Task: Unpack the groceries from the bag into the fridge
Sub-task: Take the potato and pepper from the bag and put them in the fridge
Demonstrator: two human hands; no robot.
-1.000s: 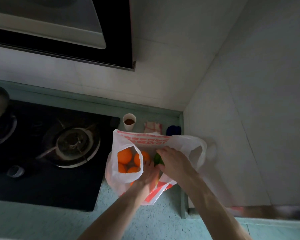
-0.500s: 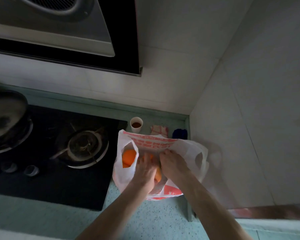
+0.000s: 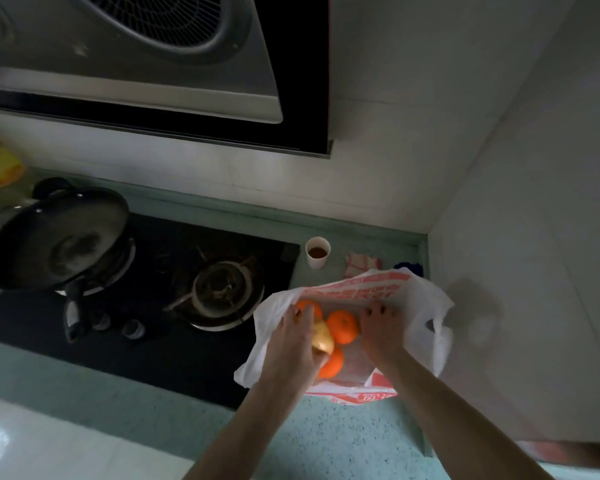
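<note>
Bag (image 3: 420, 306): sitting at the worktop's (image 3: 326, 441) far right corner; we are spreading its mouth to reach inside.
Left hand (image 3: 291, 344): closing around one yellowish fruit (image 3: 322, 337).
Right hand (image 3: 378, 327): fingers spread, pressing the plastic down, gripping nothing.
Oranges (image 3: 342, 326): we are counting three inside.
Fridge: not in sight.

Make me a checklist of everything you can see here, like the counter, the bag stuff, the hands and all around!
Surface: speckled green counter.
Job's things: white plastic bag open; oranges inside.
Clutter: paper cup holding dark liquid; wok on the black stove.
Hands: left hand holds a yellowish fruit; right hand spreads the bag.
Cables: nothing seen.
Surroundings: range hood, tiled walls; no fridge in view.
</note>
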